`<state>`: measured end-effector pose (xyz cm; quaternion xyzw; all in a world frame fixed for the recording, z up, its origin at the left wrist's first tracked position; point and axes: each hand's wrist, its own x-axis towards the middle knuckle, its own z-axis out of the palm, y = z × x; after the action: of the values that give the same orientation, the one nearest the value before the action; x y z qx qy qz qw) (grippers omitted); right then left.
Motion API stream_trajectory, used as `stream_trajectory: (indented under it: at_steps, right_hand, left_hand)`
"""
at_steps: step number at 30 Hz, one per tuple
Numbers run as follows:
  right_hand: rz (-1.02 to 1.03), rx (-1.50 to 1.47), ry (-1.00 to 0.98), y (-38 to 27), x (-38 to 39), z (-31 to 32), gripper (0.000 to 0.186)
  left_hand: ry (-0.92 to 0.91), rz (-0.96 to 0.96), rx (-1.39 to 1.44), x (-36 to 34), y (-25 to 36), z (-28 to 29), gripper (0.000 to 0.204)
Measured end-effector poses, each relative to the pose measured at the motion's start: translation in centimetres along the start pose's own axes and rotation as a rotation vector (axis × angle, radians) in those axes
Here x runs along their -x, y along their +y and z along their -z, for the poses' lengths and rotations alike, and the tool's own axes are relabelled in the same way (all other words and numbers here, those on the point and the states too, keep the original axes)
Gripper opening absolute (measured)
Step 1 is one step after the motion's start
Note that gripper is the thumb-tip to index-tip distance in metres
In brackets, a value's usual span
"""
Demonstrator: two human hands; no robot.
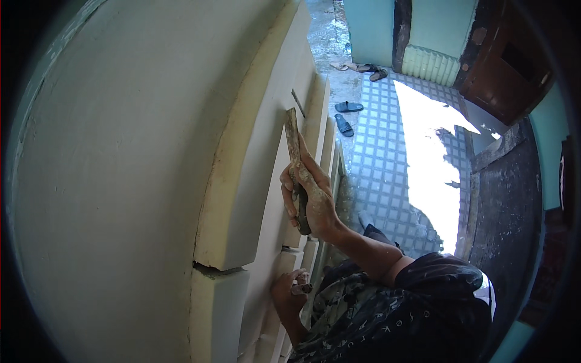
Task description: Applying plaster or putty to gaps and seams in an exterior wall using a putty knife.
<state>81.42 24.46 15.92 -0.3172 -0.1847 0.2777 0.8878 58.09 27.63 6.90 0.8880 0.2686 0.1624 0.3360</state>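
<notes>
My right hand (311, 196) is closed round the dark handle of a putty knife (292, 130). Its narrow, stained blade points up along the face of a stepped white moulding (266, 163). Pale smears cover the fingers and the back of this hand. Lower down, close to my body, my left hand (287, 293) is wrapped round a short handle with a dark round end (307, 288); the rest of that object is hidden. Beside the blade tip, a thin dark mark (298, 103) shows on the moulding. A broken gap (218, 270) cuts across the moulding lower down.
A smooth pale wall (115, 181) fills the left side. Blue slippers (348, 107) and other footwear (378, 74) lie on the floor. Bright sunlight falls on patterned tiles (378, 163). A brown door (508, 60) stands at the upper right, near turquoise walls (369, 30).
</notes>
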Motion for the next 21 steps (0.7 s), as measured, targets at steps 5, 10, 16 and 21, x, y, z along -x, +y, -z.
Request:
stream_trajectory:
  at_steps: [5, 10, 16, 21]
  right_hand:
    - [-0.002, 0.008, 0.001, -0.9, -1.7, 1.4, 0.056]
    - [0.008, 0.000, 0.000, -2.2, -5.3, 3.1, 0.056]
    - [0.022, 0.062, -0.009, -1.8, -6.6, 3.9, 0.058]
    - [0.042, 0.150, 0.052, -1.6, -7.1, 2.5, 0.052]
  left_hand:
    - [0.008, -0.009, -0.038, 0.0, 0.1, -0.1, 0.008]
    - [0.025, -0.008, -0.009, 0.2, 0.4, 0.1, 0.008]
    - [0.080, 0.048, -0.074, 1.4, -1.6, -0.8, 0.014]
    - [0.101, 0.133, -0.047, 1.9, -1.9, -0.9, 0.011]
